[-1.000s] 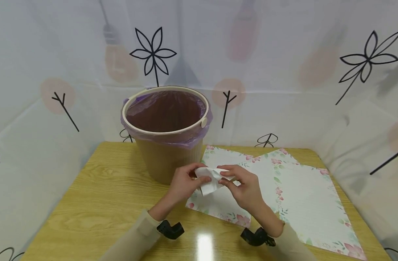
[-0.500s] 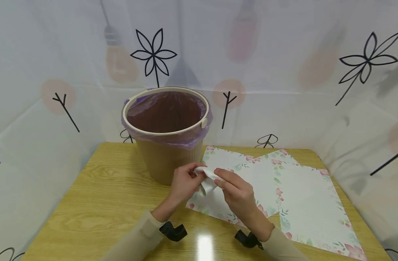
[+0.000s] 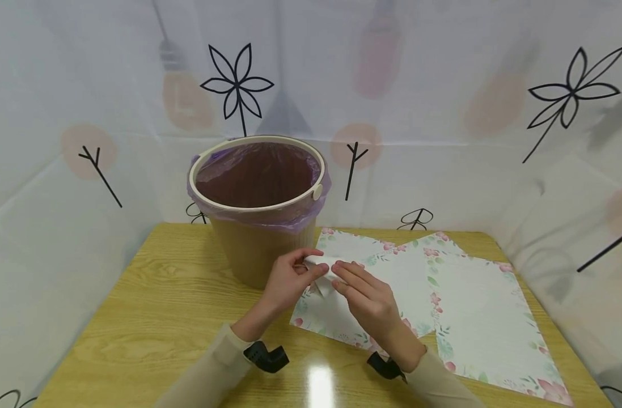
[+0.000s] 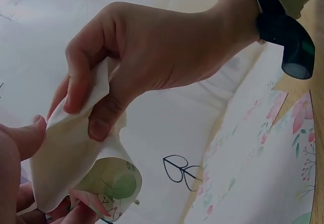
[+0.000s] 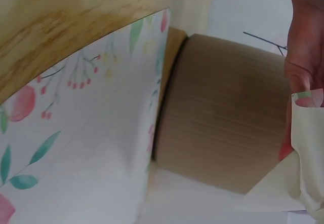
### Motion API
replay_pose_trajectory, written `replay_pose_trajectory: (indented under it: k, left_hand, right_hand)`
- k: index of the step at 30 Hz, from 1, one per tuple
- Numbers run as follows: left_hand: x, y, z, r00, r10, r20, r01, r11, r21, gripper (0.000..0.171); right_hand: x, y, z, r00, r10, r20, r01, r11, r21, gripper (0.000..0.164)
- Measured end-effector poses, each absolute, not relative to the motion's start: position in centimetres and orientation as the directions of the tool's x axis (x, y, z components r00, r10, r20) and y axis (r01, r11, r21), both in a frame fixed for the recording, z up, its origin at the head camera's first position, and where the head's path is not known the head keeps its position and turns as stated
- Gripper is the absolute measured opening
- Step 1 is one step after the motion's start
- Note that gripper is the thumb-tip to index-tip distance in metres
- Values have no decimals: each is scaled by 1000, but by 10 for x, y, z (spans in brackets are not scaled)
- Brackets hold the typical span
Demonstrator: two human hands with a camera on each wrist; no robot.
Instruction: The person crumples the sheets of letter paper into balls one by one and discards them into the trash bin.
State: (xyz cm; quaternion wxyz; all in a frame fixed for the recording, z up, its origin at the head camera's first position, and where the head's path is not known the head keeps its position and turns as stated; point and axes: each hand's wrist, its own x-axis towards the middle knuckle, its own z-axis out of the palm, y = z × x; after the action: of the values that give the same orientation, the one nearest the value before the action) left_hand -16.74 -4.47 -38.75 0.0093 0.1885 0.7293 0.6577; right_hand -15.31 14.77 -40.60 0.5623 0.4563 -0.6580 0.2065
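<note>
One folded paper point(image 4: 66, 155) is between my left hand point(image 3: 287, 281) and my right hand point(image 3: 371, 303), held up in the air just in front of both. A second ago my right fingers gripped the far-right side and the paper stretched wider between my hands; now they have come in toward my left hand, lie closer together, and cover more of it. My left thumb point(image 3: 316, 273) reaches across toward those fingertips, almost meeting them, and less white shows between.

My right hand has a narrow pinch, thumb against fingers with an edge of paper caught in it. My left hand holds the opposite side, thumb on top and fingers underneath. I take this as work on a crease or a roll, and the shift as bringing the two sides together. It doesn't look finished to me: the lower end curls into a loose tube, its floral print facing inward.

Beneath and to the right of my right hand, overlapping floral sheets point(image 3: 486, 317) lie flat on the table point(image 3: 157, 306). The bin point(image 3: 270, 255) stands just beyond my left hand.
</note>
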Motion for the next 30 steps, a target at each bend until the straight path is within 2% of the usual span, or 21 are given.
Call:
replay_pose_trajectory:
  k: [2,5,10,14,18,20,23,30]
  left_hand:
    - [-168,-44,-388,-932,284,226,246,35,969,35]
    - [-169,-44,-390,-933,281,226,238,6,971,34]
    - [-171,-46,-396,-935,271,227,246,38,968,35]
    - [-171,-48,-397,-930,283,234,266,80,961,37]
    - [-170,-49,-396,-926,286,246,290,123,949,36]
    - [-169,-49,-395,-922,287,259,307,138,942,34]
    - [-169,-49,-393,-912,293,286,339,150,929,31]
    - [-169,-49,-389,-899,315,304,346,86,934,29]
  right_hand:
    - [-153,149,-408,20,-382,924,-840,495,223,23]
    - [-152,152,-410,-70,-423,904,-881,450,143,19]
    - [-151,162,-413,-266,-441,857,-940,314,-131,29]
    - [-150,174,-406,-443,-454,773,-893,300,-336,30]
    - [-151,188,-392,-602,-519,606,-795,326,-511,46]
    - [-152,193,-386,-629,-553,547,-770,346,-536,50]
    - [-153,194,-381,-622,-593,511,-776,379,-504,55]
    - [-150,187,-381,-564,-597,571,-826,392,-406,64]
